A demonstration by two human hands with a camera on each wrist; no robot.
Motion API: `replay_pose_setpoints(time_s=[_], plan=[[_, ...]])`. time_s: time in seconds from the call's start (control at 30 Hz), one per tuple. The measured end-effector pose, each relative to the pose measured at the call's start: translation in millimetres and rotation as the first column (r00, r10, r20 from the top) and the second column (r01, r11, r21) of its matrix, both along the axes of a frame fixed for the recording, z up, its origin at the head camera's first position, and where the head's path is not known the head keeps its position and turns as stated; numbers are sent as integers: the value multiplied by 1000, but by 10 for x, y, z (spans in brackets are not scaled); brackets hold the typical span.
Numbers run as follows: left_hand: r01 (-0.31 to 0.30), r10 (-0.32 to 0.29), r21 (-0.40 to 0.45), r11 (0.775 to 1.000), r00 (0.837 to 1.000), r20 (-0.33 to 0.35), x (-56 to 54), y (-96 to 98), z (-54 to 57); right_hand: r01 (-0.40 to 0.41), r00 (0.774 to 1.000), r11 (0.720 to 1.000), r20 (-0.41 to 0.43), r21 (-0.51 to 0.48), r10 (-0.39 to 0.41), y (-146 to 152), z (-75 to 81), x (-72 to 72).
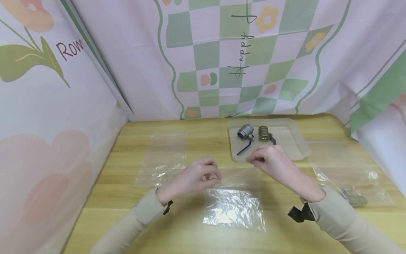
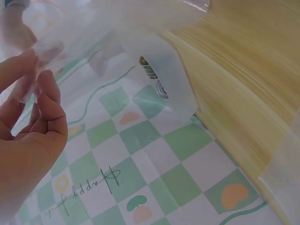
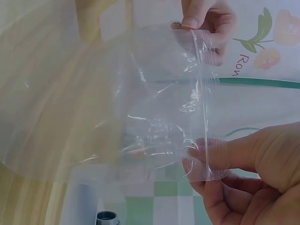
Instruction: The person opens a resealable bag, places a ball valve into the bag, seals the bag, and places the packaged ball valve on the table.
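A clear zip-top plastic bag (image 1: 234, 208) is stretched between both hands over the middle of the table. My left hand (image 1: 200, 173) pinches one upper corner between thumb and fingers. At the opposite corner, my right hand (image 1: 274, 164) pinches the edge near the tray. The right wrist view shows the bag (image 3: 154, 103) with its zip strip running between the two hands. In the left wrist view, the bag's film (image 2: 93, 28) spreads from the fingertips of the left hand (image 2: 35, 112).
Behind the right hand, a translucent tray (image 1: 288, 153) holds a silver valve (image 1: 245, 132) with a blue lever and a brass valve (image 1: 263, 134) with a dark lever. Another clear bag (image 1: 166, 151) lies flat at left. At right, a bag (image 1: 342, 158) has a grey metal piece (image 1: 355, 198) inside.
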State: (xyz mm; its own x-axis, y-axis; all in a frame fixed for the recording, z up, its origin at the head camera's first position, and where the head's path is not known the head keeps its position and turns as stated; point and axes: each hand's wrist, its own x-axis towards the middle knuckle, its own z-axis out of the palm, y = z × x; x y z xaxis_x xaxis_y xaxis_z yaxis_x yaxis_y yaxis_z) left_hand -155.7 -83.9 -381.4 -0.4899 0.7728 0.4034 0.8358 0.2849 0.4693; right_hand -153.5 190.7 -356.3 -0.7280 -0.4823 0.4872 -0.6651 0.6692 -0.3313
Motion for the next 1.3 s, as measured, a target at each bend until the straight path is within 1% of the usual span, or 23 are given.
replay_pose_setpoints(time_s=[0.13,0.27,0.33,0.5,0.57,0.63,0.67,0.73,0.8,0.87,0.97,1.07,1.17,1.23,1.3], plan=[[-37,38,-6,999,998,40,2,-20,2,-23,999,1000,-46,-4,23,-7,-3,-3],[-70,71,-20,997,996,55,-9,-36,-3,-36,997,999,-63,-9,35,-6,-5,1],[-71,72,-22,997,997,40,-17,-36,-11,-34,998,999,-61,-7,33,-9,-9,-2],[-34,34,6,999,999,-9,-21,-21,-36,-2,1000,1000,-27,-18,1,2,-8,-7],[-29,29,20,999,999,-35,-20,-10,-43,7,1000,1000,-20,-19,-8,12,-3,-7],[-36,37,28,999,998,-60,-17,5,-40,9,1000,1000,-29,-13,-10,17,-1,-4],[-38,39,32,999,997,-61,-18,12,-37,5,999,1000,-33,-12,-6,17,-1,-3],[-44,45,36,998,998,-38,-19,22,-26,-5,998,1000,-55,-8,5,15,-4,0],[-58,58,32,998,998,8,-20,27,-9,-15,996,1000,-85,-4,15,8,-12,3],[-83,81,22,996,995,58,-20,27,7,-29,993,1000,-111,-5,28,2,-21,10],[-132,133,-8,991,986,98,-13,19,31,-56,987,998,-149,-2,55,-10,-32,20],[-164,168,-43,985,980,105,-2,13,50,-87,982,996,-167,1,86,-21,-38,33],[-179,186,-76,981,978,91,4,13,60,-108,978,994,-179,7,108,-35,-38,48],[-180,186,-82,980,980,77,3,18,59,-118,976,993,-183,5,116,-44,-36,60],[-179,184,-59,982,979,86,-5,26,50,-123,976,992,-178,3,122,-57,-32,73]])
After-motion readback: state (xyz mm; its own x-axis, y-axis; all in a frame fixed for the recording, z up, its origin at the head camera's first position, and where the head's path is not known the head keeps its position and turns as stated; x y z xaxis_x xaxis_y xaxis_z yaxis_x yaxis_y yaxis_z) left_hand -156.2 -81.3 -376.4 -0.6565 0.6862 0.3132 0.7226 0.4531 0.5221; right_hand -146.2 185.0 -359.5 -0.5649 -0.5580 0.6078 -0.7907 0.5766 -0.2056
